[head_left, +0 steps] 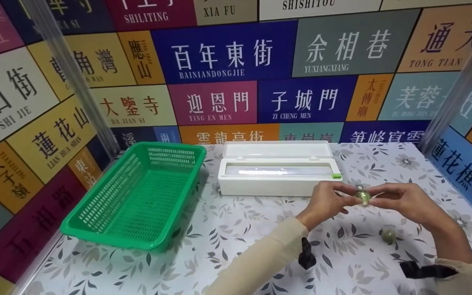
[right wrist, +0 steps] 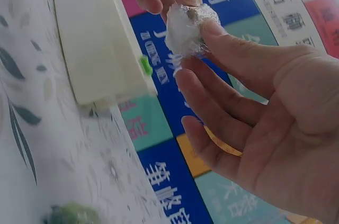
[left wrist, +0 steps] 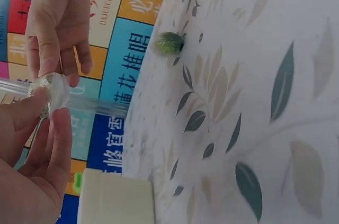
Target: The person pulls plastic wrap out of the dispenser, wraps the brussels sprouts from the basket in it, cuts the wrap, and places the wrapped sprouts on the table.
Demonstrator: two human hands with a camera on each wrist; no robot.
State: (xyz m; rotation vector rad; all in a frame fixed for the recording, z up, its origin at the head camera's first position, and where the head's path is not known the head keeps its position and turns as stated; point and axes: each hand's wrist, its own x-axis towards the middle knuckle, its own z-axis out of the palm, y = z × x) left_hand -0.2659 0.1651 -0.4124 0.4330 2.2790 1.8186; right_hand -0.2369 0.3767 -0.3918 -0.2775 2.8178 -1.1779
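Between both hands, above the table, is a small round green thing (head_left: pixel 364 197) in crinkled clear film. My left hand (head_left: pixel 330 201) pinches it from the left with thumb and fingers. From the other side my right hand (head_left: pixel 408 200) pinches it too, thumb on the film in the right wrist view. Up close the wrapped thing (right wrist: pixel 185 30) looks whitish where the film bunches, and its kind cannot be made out. A second round green thing (head_left: pixel 388 234), with a filmy sheen, lies on the table below the right hand.
A white cling film dispenser (head_left: pixel 260 187) with its lid raised and a green slider (head_left: pixel 336 176) stands behind the left hand. To the left is a green perforated basket (head_left: pixel 137 205). Sign-covered walls (head_left: pixel 228 53) rise behind the leaf-patterned tablecloth (head_left: pixel 236 246).
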